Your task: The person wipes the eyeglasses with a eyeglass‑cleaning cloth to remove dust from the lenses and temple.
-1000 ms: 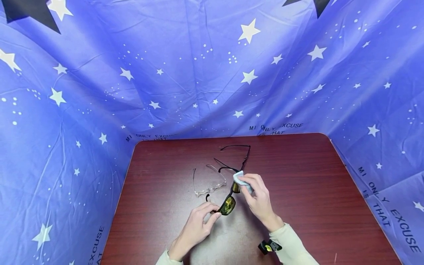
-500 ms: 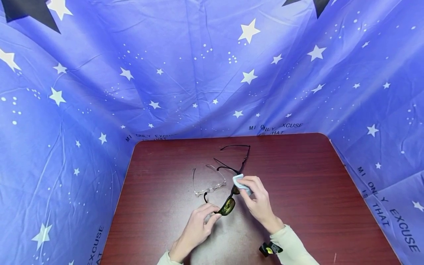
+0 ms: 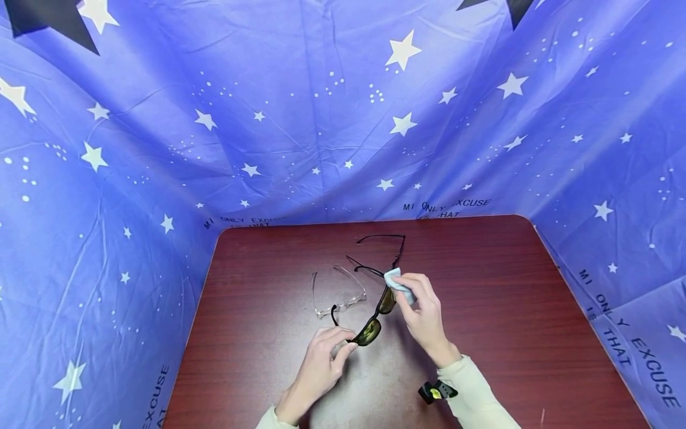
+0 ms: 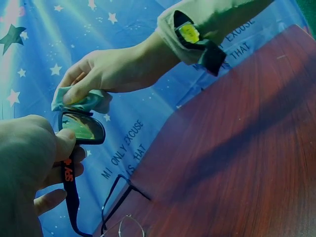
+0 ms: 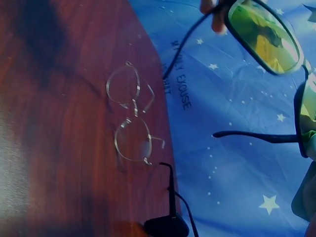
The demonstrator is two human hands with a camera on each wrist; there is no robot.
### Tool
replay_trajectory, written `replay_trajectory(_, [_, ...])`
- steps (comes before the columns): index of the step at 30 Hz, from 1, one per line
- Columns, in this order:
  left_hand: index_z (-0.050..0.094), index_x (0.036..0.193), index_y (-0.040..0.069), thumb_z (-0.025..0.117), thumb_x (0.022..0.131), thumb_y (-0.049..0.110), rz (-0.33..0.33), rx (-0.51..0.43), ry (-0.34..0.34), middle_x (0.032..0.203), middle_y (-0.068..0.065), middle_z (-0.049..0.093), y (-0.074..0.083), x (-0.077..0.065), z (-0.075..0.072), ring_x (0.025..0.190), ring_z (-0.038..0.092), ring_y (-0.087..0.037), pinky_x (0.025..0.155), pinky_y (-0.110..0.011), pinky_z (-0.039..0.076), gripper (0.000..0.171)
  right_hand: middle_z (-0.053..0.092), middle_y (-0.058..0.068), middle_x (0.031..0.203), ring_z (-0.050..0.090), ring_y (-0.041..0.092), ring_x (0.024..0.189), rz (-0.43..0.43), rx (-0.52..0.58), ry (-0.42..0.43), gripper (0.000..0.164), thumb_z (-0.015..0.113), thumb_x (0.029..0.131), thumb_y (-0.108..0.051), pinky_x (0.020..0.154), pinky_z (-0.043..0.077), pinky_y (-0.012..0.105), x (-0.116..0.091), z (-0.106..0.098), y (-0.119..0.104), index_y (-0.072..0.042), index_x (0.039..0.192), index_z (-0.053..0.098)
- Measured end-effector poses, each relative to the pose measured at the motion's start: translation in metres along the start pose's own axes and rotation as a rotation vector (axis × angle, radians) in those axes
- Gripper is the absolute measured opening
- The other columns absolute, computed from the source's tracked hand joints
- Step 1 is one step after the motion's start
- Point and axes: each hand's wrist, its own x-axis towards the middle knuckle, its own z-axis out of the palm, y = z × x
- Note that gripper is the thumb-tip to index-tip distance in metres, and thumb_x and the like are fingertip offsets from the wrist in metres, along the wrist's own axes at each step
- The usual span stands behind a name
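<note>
Black-framed sunglasses (image 3: 368, 333) with yellow-green tinted lenses are held above the table, arms pointing away. My left hand (image 3: 320, 364) grips them at the near end, thumb beside one lens; orange lettering shows on that temple arm (image 4: 69, 182) in the left wrist view. My right hand (image 3: 426, 316) pinches a folded light blue cloth (image 3: 393, 279) against the far end of the frame. The cloth and fingers cover the upper part of the far lens (image 3: 387, 301). In the right wrist view a tinted lens (image 5: 266, 37) fills the upper right.
Clear thin-rimmed eyeglasses (image 3: 321, 313) lie on the dark red table (image 3: 257, 333) just beyond the left hand. Behind the cloth lies another black pair of glasses (image 3: 398, 255), partly hidden. A blue star-printed curtain (image 3: 321, 119) surrounds the table's back and sides.
My right hand and the cloth have shifted slightly up and right toward the frame's far end, showing more of the far lens. The sunglasses have tilted a little; my left hand keeps its grip.
</note>
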Motion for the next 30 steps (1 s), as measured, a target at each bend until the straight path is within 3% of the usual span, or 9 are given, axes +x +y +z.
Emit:
replay_trajectory(4, [0.075,0.099,0.01,0.076,0.088,0.007,-0.018,-0.001,-0.005,0.099,0.0,0.076,0.0,-0.002,0.001,0.09,0.068,-0.018,0.083,-0.032,0.053,0.012,0.066,0.02,0.102,0.061,0.024,0.096,0.011,0.011,0.002,0.043,0.072,0.072,0.024,0.09,0.045,0.01,0.0,-0.001,-0.001,0.004,0.11,0.073])
replay_trajectory(13, [0.075,0.099,0.01,0.076,0.088,0.005,-0.06,-0.033,-0.002,0.1,-0.003,0.077,-0.003,-0.006,0.0,0.089,0.069,-0.019,0.082,-0.033,0.054,0.012,0.067,0.017,0.109,0.061,0.028,0.101,-0.054,0.061,-0.109,0.037,0.07,0.076,0.01,0.096,0.045,0.013,-0.017,0.005,-0.017,0.0,0.112,0.073])
replay_trajectory(19, [0.075,0.099,0.01,0.076,0.088,0.005,-0.058,-0.038,-0.006,0.101,0.0,0.077,-0.004,-0.005,0.001,0.09,0.069,-0.019,0.082,-0.033,0.054,0.012,0.067,0.019,0.105,0.061,0.029,0.098,-0.059,0.039,-0.072,0.035,0.071,0.076,0.013,0.095,0.046,0.014,-0.011,0.006,-0.011,0.002,0.11,0.073])
replay_trajectory(24, [0.076,0.1,0.009,0.077,0.088,0.006,-0.033,-0.044,-0.014,0.101,-0.001,0.077,-0.004,-0.006,0.001,0.089,0.069,-0.019,0.081,-0.03,0.053,0.012,0.067,0.019,0.102,0.061,0.024,0.095,0.008,0.042,-0.02,0.043,0.074,0.072,0.024,0.091,0.047,0.012,0.001,0.001,-0.003,0.003,0.109,0.073])
replay_trajectory(30, [0.075,0.099,0.009,0.076,0.088,0.007,-0.023,-0.042,-0.018,0.102,-0.003,0.077,-0.004,-0.007,0.001,0.091,0.07,-0.019,0.083,-0.03,0.053,0.012,0.067,0.018,0.103,0.063,0.019,0.097,0.027,0.067,-0.035,0.044,0.074,0.071,0.025,0.091,0.048,0.013,-0.002,0.0,-0.003,0.002,0.109,0.073])
